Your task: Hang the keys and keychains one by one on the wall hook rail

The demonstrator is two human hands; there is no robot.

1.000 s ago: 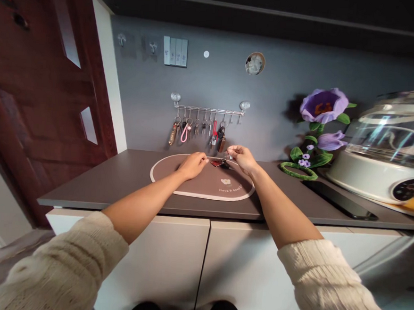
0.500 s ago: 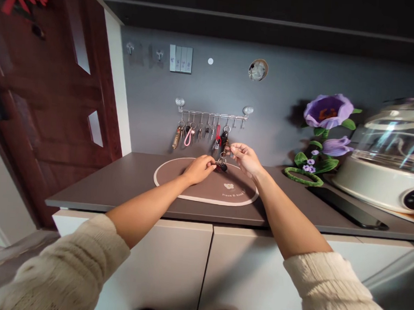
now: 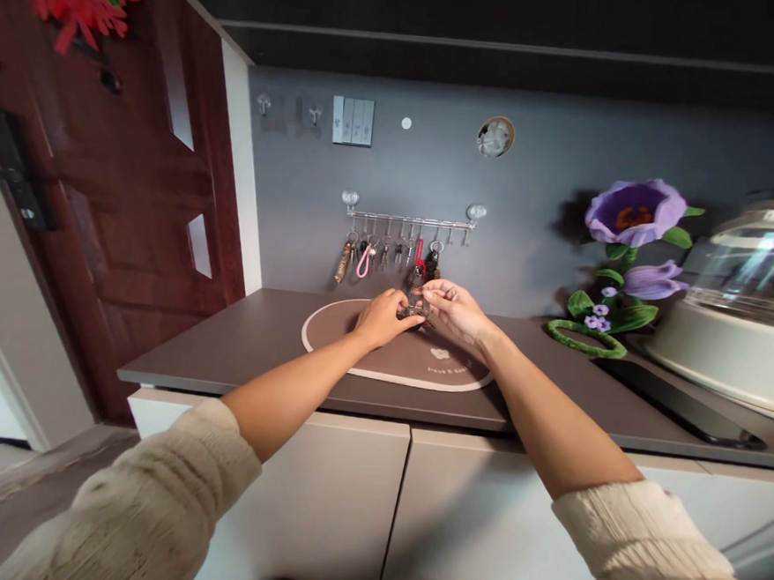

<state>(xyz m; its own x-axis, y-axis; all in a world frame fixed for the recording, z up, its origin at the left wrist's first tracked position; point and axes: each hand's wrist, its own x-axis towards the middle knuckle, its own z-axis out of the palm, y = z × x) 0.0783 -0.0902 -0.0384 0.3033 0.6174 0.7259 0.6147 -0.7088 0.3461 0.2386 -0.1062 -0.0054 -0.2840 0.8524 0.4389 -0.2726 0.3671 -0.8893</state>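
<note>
Low over the brown oval mat (image 3: 331,335), my left hand (image 3: 389,315) grips a bunch of keys (image 3: 417,311) from the left. My right hand (image 3: 455,308) pinches the upper part of the same bunch between thumb and fingers, close to the left fingertips. Fingers hide much of the keys. Just behind, a metal hook rail (image 3: 408,222) on the grey wall carries several hanging key sets. Among them are a brown tag (image 3: 343,262), a pink loop (image 3: 363,260) and a red cord (image 3: 419,255).
Purple fabric flowers (image 3: 637,219) with a green coiled base stand on the counter (image 3: 218,336) at right. A black phone (image 3: 680,403) lies before a cream appliance (image 3: 707,348) with a clear top. A dark red door (image 3: 133,219) is at left; a dark shelf (image 3: 511,34) overhangs the wall.
Both hands have come closer together around the keys; the right hand has lowered and the left has taken a fuller grip. The whole view has shifted slightly left.
</note>
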